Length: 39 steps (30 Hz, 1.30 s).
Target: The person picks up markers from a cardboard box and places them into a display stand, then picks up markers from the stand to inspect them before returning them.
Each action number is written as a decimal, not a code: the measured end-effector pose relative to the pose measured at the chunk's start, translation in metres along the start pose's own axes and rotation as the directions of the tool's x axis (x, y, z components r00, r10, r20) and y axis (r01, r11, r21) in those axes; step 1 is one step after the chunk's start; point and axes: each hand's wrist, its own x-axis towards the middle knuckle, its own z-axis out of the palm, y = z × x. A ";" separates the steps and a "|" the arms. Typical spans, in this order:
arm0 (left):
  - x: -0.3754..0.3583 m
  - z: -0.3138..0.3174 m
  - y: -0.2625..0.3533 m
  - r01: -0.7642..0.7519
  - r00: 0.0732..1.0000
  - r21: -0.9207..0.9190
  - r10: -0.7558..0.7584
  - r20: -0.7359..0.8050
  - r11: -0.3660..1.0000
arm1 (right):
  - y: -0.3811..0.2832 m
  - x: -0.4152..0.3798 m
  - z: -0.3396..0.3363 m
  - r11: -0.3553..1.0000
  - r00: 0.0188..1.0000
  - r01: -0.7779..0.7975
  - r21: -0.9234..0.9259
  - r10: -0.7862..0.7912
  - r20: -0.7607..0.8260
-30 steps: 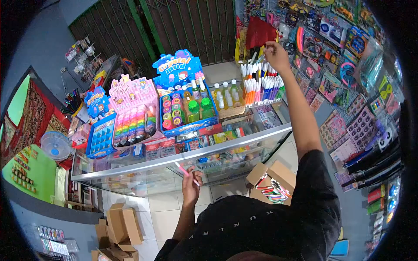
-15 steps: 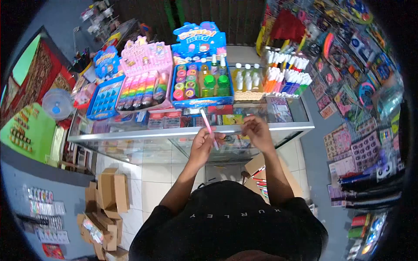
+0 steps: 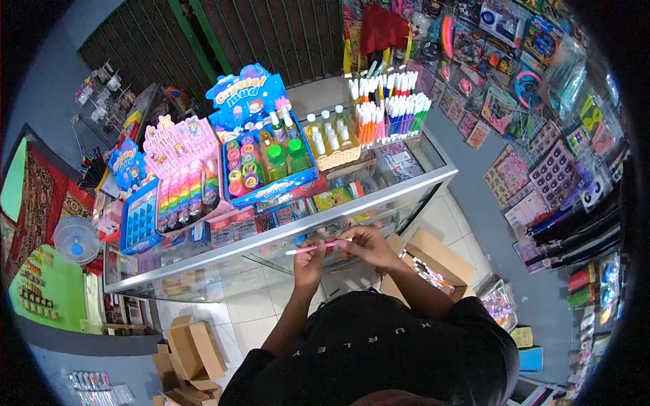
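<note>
A slim pink felt-tip pen [image 3: 302,250] with a white end lies almost level in front of the glass counter. My left hand [image 3: 309,265] is closed around its middle, thumb and fingers pinching it. At the pen's right end, the fingers of my right hand [image 3: 371,247] are closed on it, partly covering that tip. Both hands are just below the counter's metal front edge. Beyond them, upright pens with white caps [image 3: 393,115] fill a clear holder on the counter.
On the glass counter [image 3: 379,199] stand a blue Crystal Mud box [image 3: 271,196], a pink display box [image 3: 181,152] and a basket of bottles [image 3: 338,157]. An open carton [image 3: 443,254] with pens is at lower right. More cartons [image 3: 196,348] lie on the floor left. Packaged goods hang along the right wall.
My right hand has come in from the right and now grips the pen's end. The pen has turned from upright to nearly level. The view has swung to the right.
</note>
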 end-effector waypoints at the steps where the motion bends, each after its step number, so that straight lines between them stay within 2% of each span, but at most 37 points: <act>1: -0.001 -0.002 0.001 -0.005 1.000 0.022 0.005 0.000 1.000 | 0.000 -0.001 -0.008 1.000 0.999 0.006 0.017 -0.005 -0.052; 3: -0.004 -0.005 0.004 -0.017 1.000 0.065 0.017 0.000 0.998 | -0.001 -0.002 -0.022 0.998 0.988 0.022 0.050 -0.014 -0.156; 4: -0.003 -0.009 0.003 -0.024 1.000 0.059 0.024 -0.007 0.998 | 0.003 0.000 -0.030 0.989 0.979 0.053 0.140 -0.024 -0.203; 7: -0.007 -0.018 0.001 -0.023 0.999 0.036 0.025 -0.048 0.999 | -0.011 0.004 -0.063 0.983 0.929 0.163 0.090 -0.122 -0.349; 9: -0.011 -0.017 0.007 -0.004 0.996 0.011 0.005 -0.094 1.000 | -0.029 0.014 -0.086 0.978 0.828 0.196 0.075 -0.124 -0.547; 11: -0.014 -0.024 0.003 -0.025 0.995 0.028 0.028 -0.091 0.999 | -0.053 0.024 -0.115 0.918 0.705 0.287 -0.274 -0.396 -0.589; 13: -0.020 -0.028 0.001 -0.016 0.994 0.038 0.020 -0.104 0.999 | -0.086 0.034 -0.137 0.835 0.599 0.238 -0.497 -0.528 -0.602; 15: -0.025 -0.031 0.002 0.023 0.991 0.045 -0.017 -0.130 0.999 | -0.107 0.050 -0.157 0.782 0.533 0.253 -0.569 -0.604 -0.592; 18: -0.030 -0.031 0.005 0.048 0.986 0.077 -0.034 -0.165 0.996 | -0.138 0.070 -0.162 0.742 0.507 0.321 -0.588 -0.660 -0.555; 21: -0.032 -0.036 0.004 0.031 0.983 0.035 -0.024 -0.183 0.999 | -0.149 0.095 -0.178 0.678 0.526 0.280 -0.680 -0.701 -0.482; 22: -0.034 -0.036 0.005 0.027 0.981 0.031 -0.020 -0.193 0.999 | -0.151 0.104 -0.182 0.662 0.501 0.231 -0.713 -0.709 -0.496; 25: -0.037 -0.037 0.008 0.010 0.976 0.027 -0.004 -0.217 1.000 | -0.167 0.124 -0.189 0.613 0.635 0.166 -0.772 -0.666 -0.391; 26: -0.039 -0.039 0.008 0.004 0.975 0.031 0.003 -0.220 1.000 | -0.165 0.136 -0.201 0.548 0.644 0.118 -0.828 -0.677 -0.356; 29: -0.042 -0.044 0.007 -0.005 0.972 0.031 0.012 -0.233 1.000 | -0.180 0.160 -0.203 0.534 0.688 0.167 -0.829 -0.665 -0.290; 34: -0.045 -0.050 0.006 -0.001 0.967 0.037 0.011 -0.256 0.999 | -0.192 0.167 -0.197 0.652 0.714 0.230 -0.723 -0.617 -0.330; 39: -0.045 -0.052 0.004 0.019 0.967 0.078 0.001 -0.256 0.997 | -0.151 0.115 -0.158 0.731 0.749 0.246 -0.637 -0.561 -0.354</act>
